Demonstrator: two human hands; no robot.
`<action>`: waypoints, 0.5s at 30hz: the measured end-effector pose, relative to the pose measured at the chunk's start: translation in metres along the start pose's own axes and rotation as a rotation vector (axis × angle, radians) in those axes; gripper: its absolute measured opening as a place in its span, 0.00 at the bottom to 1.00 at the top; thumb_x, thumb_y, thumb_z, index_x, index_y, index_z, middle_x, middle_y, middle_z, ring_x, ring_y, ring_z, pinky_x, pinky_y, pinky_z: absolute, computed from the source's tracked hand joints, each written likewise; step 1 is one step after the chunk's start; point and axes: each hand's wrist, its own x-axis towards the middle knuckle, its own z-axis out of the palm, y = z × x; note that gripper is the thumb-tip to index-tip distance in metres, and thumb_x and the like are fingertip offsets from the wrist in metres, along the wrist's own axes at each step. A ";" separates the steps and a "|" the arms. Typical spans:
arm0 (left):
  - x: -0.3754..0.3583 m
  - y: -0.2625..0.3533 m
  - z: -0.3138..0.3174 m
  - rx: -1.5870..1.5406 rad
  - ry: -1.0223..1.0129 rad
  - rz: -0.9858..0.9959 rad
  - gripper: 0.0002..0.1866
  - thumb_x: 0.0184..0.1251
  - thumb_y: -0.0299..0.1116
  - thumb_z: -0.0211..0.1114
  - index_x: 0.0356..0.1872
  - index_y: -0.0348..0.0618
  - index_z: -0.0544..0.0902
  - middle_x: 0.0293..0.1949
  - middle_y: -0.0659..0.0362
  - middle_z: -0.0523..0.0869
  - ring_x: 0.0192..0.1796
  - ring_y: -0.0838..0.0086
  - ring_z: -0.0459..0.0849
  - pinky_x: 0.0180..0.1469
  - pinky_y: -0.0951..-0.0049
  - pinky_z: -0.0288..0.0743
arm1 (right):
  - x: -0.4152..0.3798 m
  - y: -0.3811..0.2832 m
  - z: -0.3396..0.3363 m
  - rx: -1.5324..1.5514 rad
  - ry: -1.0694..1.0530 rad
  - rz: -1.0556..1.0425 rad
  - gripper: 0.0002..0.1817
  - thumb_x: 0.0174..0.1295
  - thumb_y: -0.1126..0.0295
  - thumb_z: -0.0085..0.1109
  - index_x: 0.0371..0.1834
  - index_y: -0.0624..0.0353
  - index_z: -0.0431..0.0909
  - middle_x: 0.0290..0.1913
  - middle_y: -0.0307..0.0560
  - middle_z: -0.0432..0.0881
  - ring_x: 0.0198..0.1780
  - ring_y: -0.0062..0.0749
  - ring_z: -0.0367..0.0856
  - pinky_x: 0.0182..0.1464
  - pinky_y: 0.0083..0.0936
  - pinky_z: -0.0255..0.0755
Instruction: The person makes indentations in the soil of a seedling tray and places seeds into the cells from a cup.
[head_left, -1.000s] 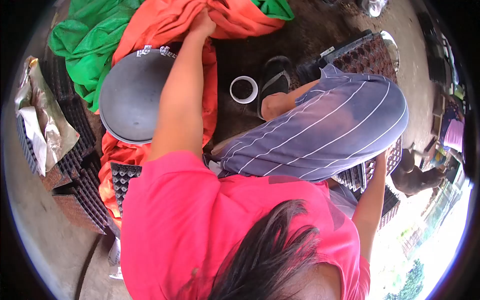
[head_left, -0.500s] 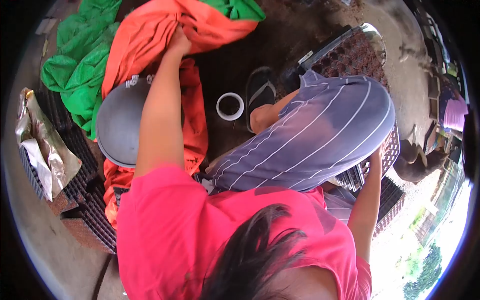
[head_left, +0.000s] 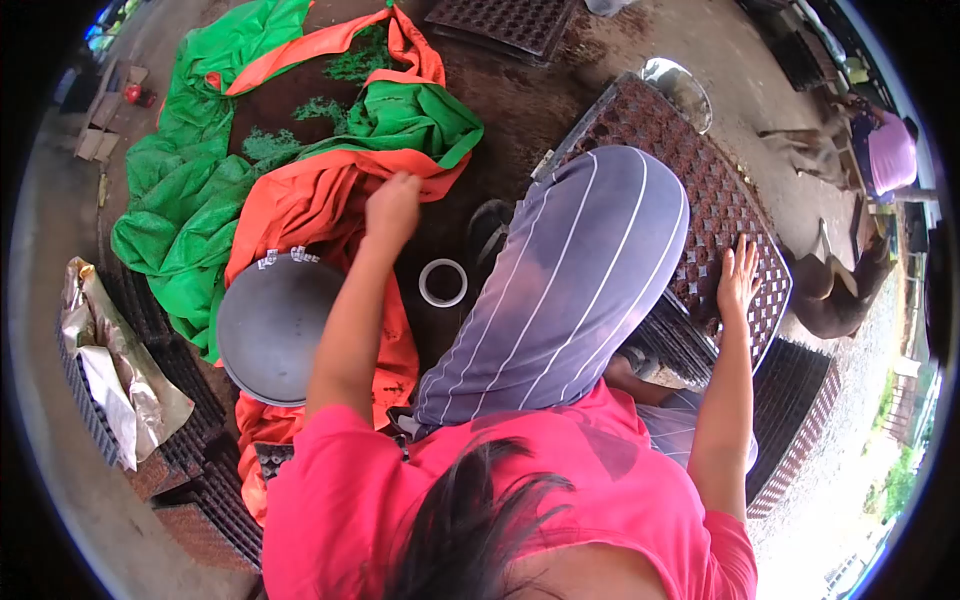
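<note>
Seedling tray now lies filled beside your right knee with your right hand spread flat on it, while your left hand, fingers curled shut, has released the orange cloth.

No legible text, label, brand, number or sign is present in the head view. The only candidate markings are small white tags at the 12 o'clock edge of the round grey lid; dark marks appear on them, but they are too small and blurred to read. The crumpled foil bag at the 9 o'clock side of the view carries no readable print. The seedling tray at the 2 o'clock side, the orange cloth and the green cloth show no lettering. The white ring near centre is unmarked.
</note>
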 end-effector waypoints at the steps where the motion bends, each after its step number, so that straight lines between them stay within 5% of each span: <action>1: 0.008 0.010 0.005 0.027 0.083 0.136 0.10 0.63 0.24 0.62 0.44 0.43 0.85 0.50 0.53 0.85 0.55 0.55 0.86 0.54 0.56 0.83 | 0.000 0.001 0.000 0.004 0.002 -0.003 0.35 0.83 0.39 0.31 0.89 0.34 0.48 0.90 0.46 0.45 0.89 0.43 0.40 0.82 0.69 0.35; 3: 0.023 0.027 0.014 0.156 0.305 0.312 0.25 0.65 0.27 0.63 0.64 0.51 0.82 0.67 0.51 0.79 0.70 0.53 0.76 0.74 0.42 0.67 | 0.001 0.002 0.001 0.014 0.007 -0.009 0.35 0.82 0.39 0.31 0.89 0.34 0.48 0.90 0.46 0.46 0.89 0.43 0.40 0.82 0.69 0.35; 6: 0.021 0.015 0.064 0.181 0.197 0.180 0.30 0.66 0.28 0.64 0.71 0.58 0.78 0.73 0.50 0.74 0.75 0.53 0.71 0.76 0.31 0.57 | 0.006 0.010 0.007 0.023 0.002 -0.021 0.35 0.82 0.38 0.30 0.89 0.32 0.49 0.90 0.46 0.45 0.89 0.45 0.40 0.81 0.72 0.35; 8: 0.022 -0.021 0.104 0.495 0.005 0.199 0.27 0.70 0.32 0.62 0.70 0.63 0.78 0.65 0.52 0.82 0.69 0.57 0.78 0.69 0.32 0.63 | 0.009 0.012 0.010 0.013 -0.003 -0.005 0.36 0.82 0.37 0.29 0.89 0.31 0.47 0.90 0.46 0.45 0.89 0.46 0.40 0.80 0.74 0.34; 10: 0.046 -0.058 0.109 0.451 -0.103 0.148 0.21 0.75 0.36 0.58 0.67 0.64 0.80 0.53 0.57 0.87 0.59 0.60 0.83 0.60 0.40 0.69 | 0.009 0.013 0.009 0.006 0.002 -0.016 0.36 0.81 0.37 0.29 0.89 0.33 0.49 0.90 0.47 0.45 0.89 0.45 0.40 0.81 0.71 0.36; 11: 0.055 -0.067 0.092 0.637 0.045 0.175 0.16 0.76 0.38 0.55 0.60 0.64 0.82 0.42 0.62 0.87 0.48 0.63 0.86 0.51 0.46 0.71 | 0.009 0.020 0.014 0.006 0.002 -0.027 0.36 0.81 0.37 0.29 0.89 0.33 0.48 0.90 0.46 0.45 0.89 0.45 0.40 0.81 0.70 0.36; 12: 0.070 -0.084 0.081 0.606 -0.021 0.089 0.13 0.76 0.39 0.54 0.54 0.60 0.84 0.42 0.57 0.87 0.46 0.60 0.87 0.54 0.42 0.73 | 0.011 0.027 0.019 -0.049 0.020 -0.079 0.36 0.81 0.37 0.29 0.89 0.32 0.48 0.90 0.46 0.45 0.89 0.45 0.40 0.81 0.70 0.36; 15: 0.101 -0.148 0.007 0.628 0.034 -0.078 0.13 0.77 0.37 0.53 0.45 0.54 0.88 0.42 0.54 0.91 0.43 0.62 0.93 0.40 0.52 0.85 | 0.019 0.042 0.033 -0.041 0.071 -0.114 0.35 0.82 0.40 0.34 0.89 0.31 0.47 0.90 0.43 0.46 0.89 0.46 0.42 0.79 0.74 0.40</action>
